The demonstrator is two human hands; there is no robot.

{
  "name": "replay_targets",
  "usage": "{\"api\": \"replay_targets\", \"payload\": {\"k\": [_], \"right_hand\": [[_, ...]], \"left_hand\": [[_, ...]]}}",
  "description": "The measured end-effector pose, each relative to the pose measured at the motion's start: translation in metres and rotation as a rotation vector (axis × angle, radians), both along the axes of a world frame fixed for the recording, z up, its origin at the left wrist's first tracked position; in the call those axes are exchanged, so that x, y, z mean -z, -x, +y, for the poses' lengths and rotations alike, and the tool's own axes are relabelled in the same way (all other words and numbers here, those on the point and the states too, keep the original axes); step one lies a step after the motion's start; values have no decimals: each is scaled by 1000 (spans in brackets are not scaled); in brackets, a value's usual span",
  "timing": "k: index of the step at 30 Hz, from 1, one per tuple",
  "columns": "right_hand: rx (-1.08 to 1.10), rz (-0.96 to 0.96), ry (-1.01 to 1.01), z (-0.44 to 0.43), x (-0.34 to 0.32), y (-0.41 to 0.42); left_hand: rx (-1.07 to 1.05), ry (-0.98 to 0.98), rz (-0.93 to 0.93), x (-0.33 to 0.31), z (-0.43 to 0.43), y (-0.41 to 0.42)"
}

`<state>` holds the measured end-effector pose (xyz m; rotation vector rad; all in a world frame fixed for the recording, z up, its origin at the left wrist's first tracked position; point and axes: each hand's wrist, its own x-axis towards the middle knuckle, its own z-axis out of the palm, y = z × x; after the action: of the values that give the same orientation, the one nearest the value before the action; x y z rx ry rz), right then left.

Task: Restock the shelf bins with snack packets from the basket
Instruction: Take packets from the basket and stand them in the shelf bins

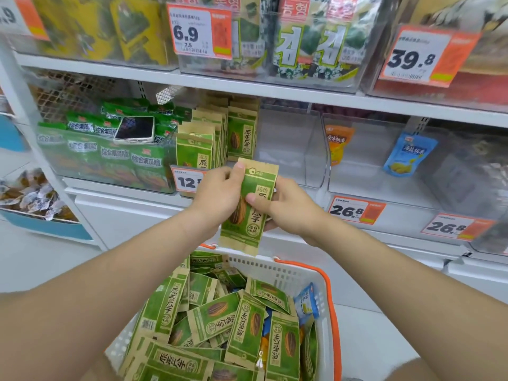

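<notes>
Both hands hold one green and tan sunflower seed packet [251, 215] upright in front of the middle shelf. My left hand [217, 196] grips its left edge, thumb near the top. My right hand [286, 204] grips its right side, thumb on the front. Below, the white basket [297, 273] with orange handles is full of several like packets [214, 314] lying jumbled, plus a blue packet [307, 301] at its right wall. Behind the hands, a clear shelf bin [209, 138] holds upright rows of the same packets.
A phone [135, 128] lies on green snack bags [115, 152] in the left bin. To the right stand a clear bin [291, 149] with nothing visible inside, then bins with one orange pouch [338, 144] and one blue pouch [409, 155]. Seaweed packs fill the shelf above.
</notes>
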<state>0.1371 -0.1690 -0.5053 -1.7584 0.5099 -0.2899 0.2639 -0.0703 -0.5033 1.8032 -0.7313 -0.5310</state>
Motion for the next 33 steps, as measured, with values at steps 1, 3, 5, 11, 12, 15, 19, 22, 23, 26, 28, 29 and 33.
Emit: {"api": "replay_targets", "payload": {"k": [1,3,5,11,12,15,19,22,23,26,28,29,33], "right_hand": [[-4,-17,-10,0,-2,0],[-14,-39,-41,4,-8,2],[-1,-70,-46,7,-10,2],[180,-140,161,21,1,-8],[228,-173,185,22,0,-9],[422,-243,256,14,-6,-15],[494,-247,24,1,-10,-28],[453,-244,-78,-3,-15,-35],[445,-239,-71,-6,-14,-38],[405,-247,-150,-14,-16,-48],[345,-258,-171,-23,-16,-53],[324,-258,-155,-28,-17,-53],[393,-245,-91,-54,-20,-60]], "left_hand": [[-21,42,88,0,0,1],[-63,125,250,0,0,3],[-121,188,309,0,-1,6],[-230,287,102,-9,-4,5],[-235,264,75,-13,-6,3],[-230,127,-183,-23,-8,-1],[-200,174,-245,-21,-8,9],[-203,259,293,-17,-15,6],[-206,261,414,-19,-17,2],[-182,245,558,-33,-22,-11],[-108,213,532,-41,-24,-18],[-83,197,474,-44,-26,-23],[-123,95,-10,-56,-29,-41]]}}
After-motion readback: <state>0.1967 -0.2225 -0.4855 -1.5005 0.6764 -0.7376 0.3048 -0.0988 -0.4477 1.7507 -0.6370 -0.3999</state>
